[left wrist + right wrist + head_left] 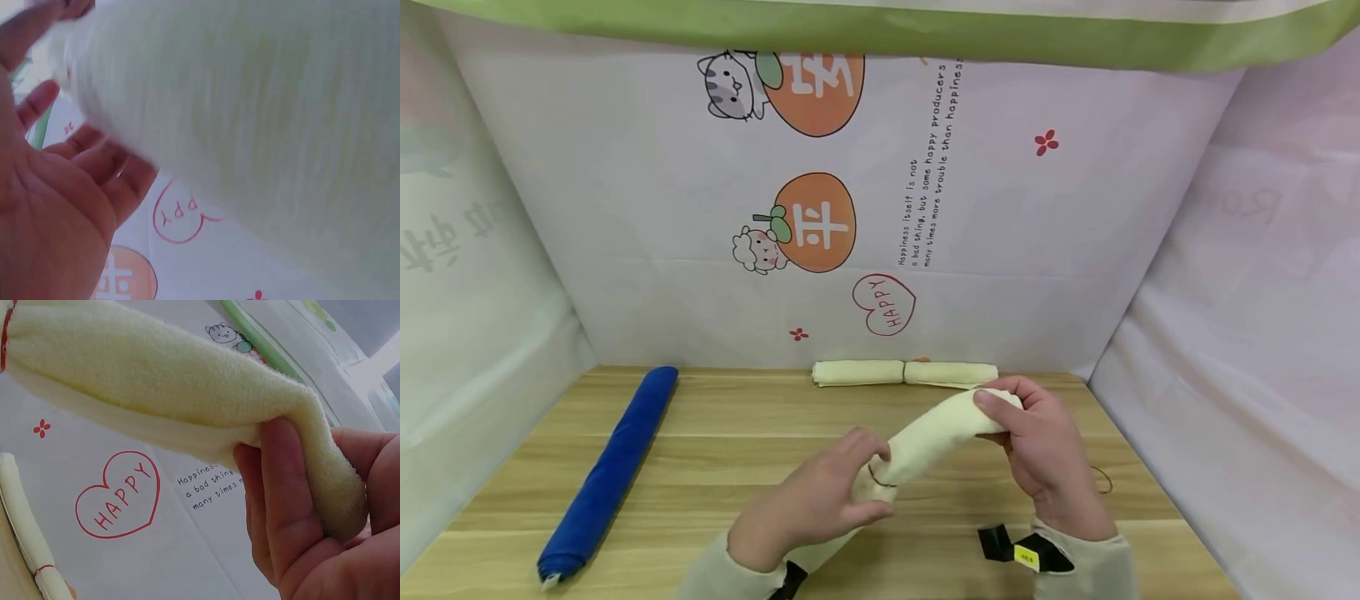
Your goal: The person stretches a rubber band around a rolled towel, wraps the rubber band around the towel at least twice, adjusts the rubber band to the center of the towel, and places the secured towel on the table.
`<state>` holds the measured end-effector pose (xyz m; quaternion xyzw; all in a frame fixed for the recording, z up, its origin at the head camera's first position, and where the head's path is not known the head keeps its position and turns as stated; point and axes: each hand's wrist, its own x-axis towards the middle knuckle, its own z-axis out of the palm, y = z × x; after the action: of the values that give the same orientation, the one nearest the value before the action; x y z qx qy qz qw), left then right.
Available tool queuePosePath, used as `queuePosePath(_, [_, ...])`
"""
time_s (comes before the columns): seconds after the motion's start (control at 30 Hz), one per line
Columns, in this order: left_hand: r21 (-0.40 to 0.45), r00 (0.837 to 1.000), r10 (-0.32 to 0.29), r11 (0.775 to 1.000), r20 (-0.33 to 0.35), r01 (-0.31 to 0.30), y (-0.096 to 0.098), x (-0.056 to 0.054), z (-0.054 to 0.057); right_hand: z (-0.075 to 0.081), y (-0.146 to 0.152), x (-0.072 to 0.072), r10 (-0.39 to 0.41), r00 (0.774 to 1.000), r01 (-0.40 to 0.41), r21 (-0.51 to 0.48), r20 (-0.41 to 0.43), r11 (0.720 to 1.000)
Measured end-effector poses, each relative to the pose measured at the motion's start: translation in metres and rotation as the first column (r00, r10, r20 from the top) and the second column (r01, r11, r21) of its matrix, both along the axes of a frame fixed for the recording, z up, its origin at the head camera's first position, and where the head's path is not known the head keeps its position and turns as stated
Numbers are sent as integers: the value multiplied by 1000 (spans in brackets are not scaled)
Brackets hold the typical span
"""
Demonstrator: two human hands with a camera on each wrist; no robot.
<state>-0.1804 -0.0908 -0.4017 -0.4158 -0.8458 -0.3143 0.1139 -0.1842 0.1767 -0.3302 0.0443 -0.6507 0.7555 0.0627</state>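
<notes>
A pale yellow rolled towel (934, 437) is lifted at a slant above the table, its right end higher. My right hand (1051, 458) pinches that end, thumb on top and fingers beneath; in the right wrist view the towel (144, 369) bends over the fingers (287, 481). A thin elastic band (882, 478) circles the roll near its middle. Beside this band my left hand (820, 496) loosely grips the roll, fingers over the far side and thumb on the near side. The towel (231, 106) fills much of the left wrist view, and the roll's lower end is partly hidden behind the left hand.
Another tied pale yellow roll (857, 372) lies along the table's back edge. A blue rolled cloth (610, 479) lies slanted at the left. A loose elastic band (1103, 480) rests beside the right wrist. Printed white cloth walls (1045, 250) enclose the wooden table (715, 433).
</notes>
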Motion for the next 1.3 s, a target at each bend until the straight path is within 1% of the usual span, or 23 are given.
queuePosePath(0.03, [-4, 1000, 12, 1000, 8, -12, 1, 0, -1, 0, 0, 0, 2, 1000, -2, -1, 0, 1000])
queuePosePath(0.1, [-7, 998, 30, 1000, 49, -29, 2, 1, -2, -1, 0, -1, -1, 1000, 1, 19, -4, 1000])
queuePosePath(0.13, [-4, 997, 33, 999, 75, -33, 2, 1, -2, -1, 1, -1, -5, 1000, 5, 44, -7, 999])
queuePosePath(0.2, [9, 989, 34, 999, 141, -36, -1, 1, -1, -2, 4, -2, -10, 1000, 12, 128, -16, 992])
queuePosePath(0.27, [23, 980, 36, 999, 197, -41, -4, 0, 0, -3, 8, -2, 10, 999, -1, 226, -40, 974])
queuePosePath(0.3, [24, 977, 35, 999, 211, -41, -5, 0, 1, -3, 11, -2, 32, 998, -16, 272, -52, 962])
queuePosePath(0.37, [17, 977, 36, 999, 211, -40, -8, -2, 2, -3, 15, -2, 77, 995, -48, 344, -71, 938])
queuePosePath(0.4, [15, 980, 33, 999, 195, -37, -10, -3, 2, -3, 16, -1, 93, 993, -59, 370, -74, 927])
queuePosePath(0.47, [20, 988, 14, 1000, 151, -17, -11, -5, 0, -2, 18, 0, 104, 993, -75, 388, -55, 919])
queuePosePath(0.53, [34, 995, -23, 999, 100, 20, -12, -6, -1, -1, 18, 0, 73, 997, -62, 389, -15, 919])
queuePosePath(0.63, [75, 996, -87, 994, 29, 84, -12, -8, -4, 0, 16, -1, 11, 999, -26, 340, 47, 940])
queuePosePath(0.7, [93, 993, -121, 988, -14, 122, -11, -10, -6, 0, 16, -2, -19, 998, -1, 297, 63, 955])
queuePosePath(0.77, [100, 989, -139, 985, -48, 143, -10, -11, -7, 0, 15, -3, -33, 998, 16, 258, 62, 966])
queuePosePath(0.83, [92, 987, -141, 985, -73, 148, -9, -11, -7, 0, 14, -3, -39, 998, 26, 228, 54, 973])
queuePosePath(0.93, [73, 991, -112, 990, -71, 117, -7, -10, -7, 1, 14, -3, -48, 998, 39, 189, 39, 981])
queuePosePath(1.03, [43, 996, -61, 997, -62, 64, -4, -8, -7, 3, 13, -1, -54, 998, 50, 147, 22, 988])
queuePosePath(1.13, [-9, 998, -4, 1000, -66, 4, 1, -6, -8, 4, 11, 1, -51, 999, 50, 110, 9, 993])
queuePosePath(1.2, [-48, 996, 41, 998, -80, -45, 4, -6, -9, 4, 8, 1, -46, 999, 45, 101, 6, 994])
queuePosePath(1.3, [-85, 987, 101, 990, -126, -113, 6, -6, -10, 4, 5, 1, -47, 999, 45, 113, 14, 993])
